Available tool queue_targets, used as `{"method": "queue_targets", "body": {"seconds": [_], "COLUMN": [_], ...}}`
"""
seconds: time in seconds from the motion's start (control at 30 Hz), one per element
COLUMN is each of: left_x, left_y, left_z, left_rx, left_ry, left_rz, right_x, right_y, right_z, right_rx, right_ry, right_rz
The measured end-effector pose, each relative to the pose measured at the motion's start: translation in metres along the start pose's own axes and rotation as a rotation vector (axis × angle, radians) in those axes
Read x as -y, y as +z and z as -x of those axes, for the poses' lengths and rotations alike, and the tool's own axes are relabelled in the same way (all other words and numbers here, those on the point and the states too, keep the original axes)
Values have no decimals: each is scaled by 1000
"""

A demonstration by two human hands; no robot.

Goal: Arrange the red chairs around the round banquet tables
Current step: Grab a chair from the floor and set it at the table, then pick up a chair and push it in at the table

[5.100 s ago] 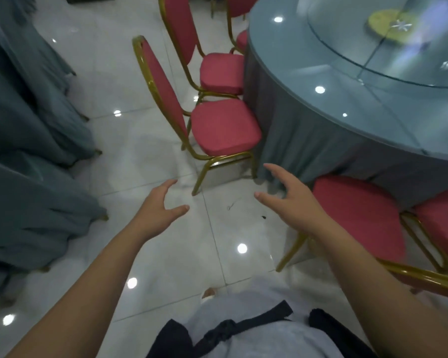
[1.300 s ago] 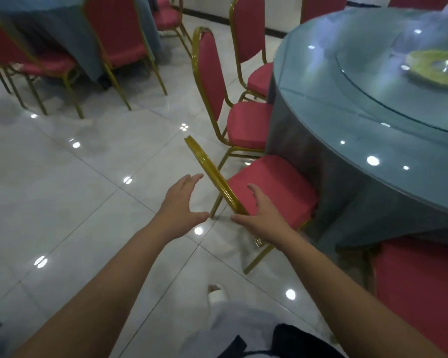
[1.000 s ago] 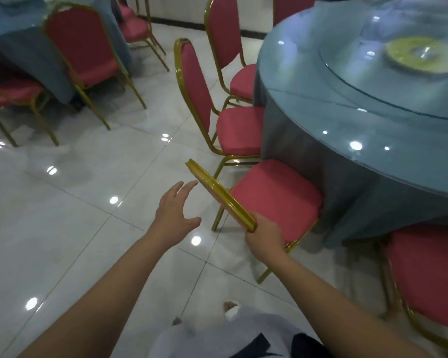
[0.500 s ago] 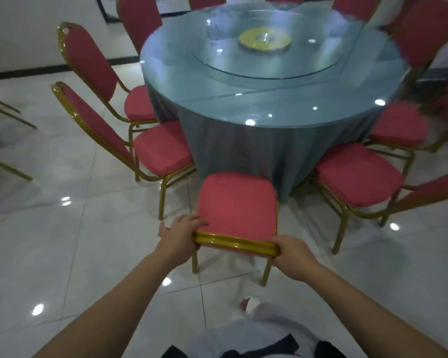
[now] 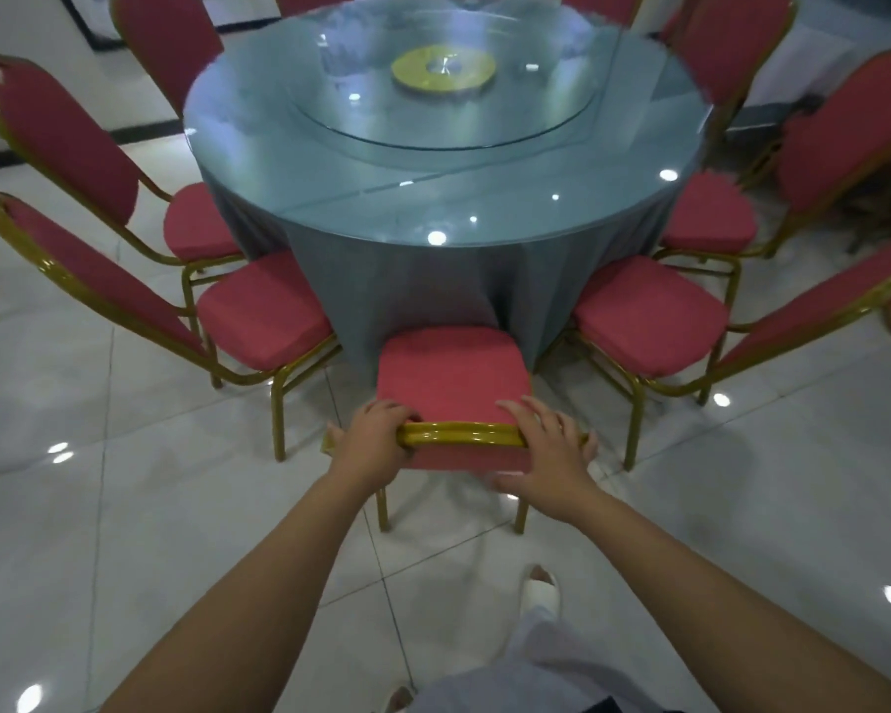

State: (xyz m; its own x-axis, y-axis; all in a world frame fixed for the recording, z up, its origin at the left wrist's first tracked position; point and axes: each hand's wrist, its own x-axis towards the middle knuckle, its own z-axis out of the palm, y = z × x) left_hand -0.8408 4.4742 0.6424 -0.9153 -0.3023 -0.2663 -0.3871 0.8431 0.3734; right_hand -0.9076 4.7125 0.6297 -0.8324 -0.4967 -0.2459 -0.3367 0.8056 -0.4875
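Note:
A red chair [image 5: 451, 367] with a gold frame stands straight in front of me, facing the round banquet table [image 5: 433, 198]. Its seat front reaches the grey tablecloth. My left hand [image 5: 374, 445] grips the left end of the chair's gold top rail, fingers curled over it. My right hand [image 5: 546, 455] lies over the right end of the rail, fingers draped across the top and thumb against the near side of the backrest. The table has a glass top and a glass turntable [image 5: 536, 120] with a yellow disc in the middle.
Two red chairs [image 5: 263, 311] [image 5: 196, 223] flank the held one on the left, and two more [image 5: 649, 321] [image 5: 705, 213] on the right. Further chairs ring the far side. My foot in a white slipper [image 5: 538, 594] is on the glossy tiled floor.
My right hand took hold of the chair's top rail, then my left joined it. The chair has turned to face the table and slid in until its seat meets the cloth.

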Motion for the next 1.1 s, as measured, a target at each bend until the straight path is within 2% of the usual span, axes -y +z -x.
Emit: {"method": "queue_targets", "body": {"seconds": [0.17, 0.3, 0.37, 0.47, 0.6, 0.8, 1.1], "left_x": [-12, -27, -47, -106, -209, -360, -567], "left_y": [-13, -24, -27, -31, -7, 58, 124], "left_z": [-40, -43, -38, -40, -77, -124, -147], "left_rx": [-15, 56, 77, 32, -8, 131, 385], "left_ry": [-41, -73, -27, 92, 203, 434, 780], "left_rz": [-3, -142, -115, 63, 217, 186, 168], "right_x": [-5, -20, -38, -86, -174, -284, -415], "right_y": [-24, -42, -55, -81, -128, -205, -281], "right_z": [-47, -55, -51, -38, -18, 25, 80], "right_rx": [72, 245, 261, 153, -42, -386, -744], "right_ry": [-22, -100, -128, -53, 109, 277, 568], "right_rz": [-67, -139, -276, -522, -597, -628, -651]}}
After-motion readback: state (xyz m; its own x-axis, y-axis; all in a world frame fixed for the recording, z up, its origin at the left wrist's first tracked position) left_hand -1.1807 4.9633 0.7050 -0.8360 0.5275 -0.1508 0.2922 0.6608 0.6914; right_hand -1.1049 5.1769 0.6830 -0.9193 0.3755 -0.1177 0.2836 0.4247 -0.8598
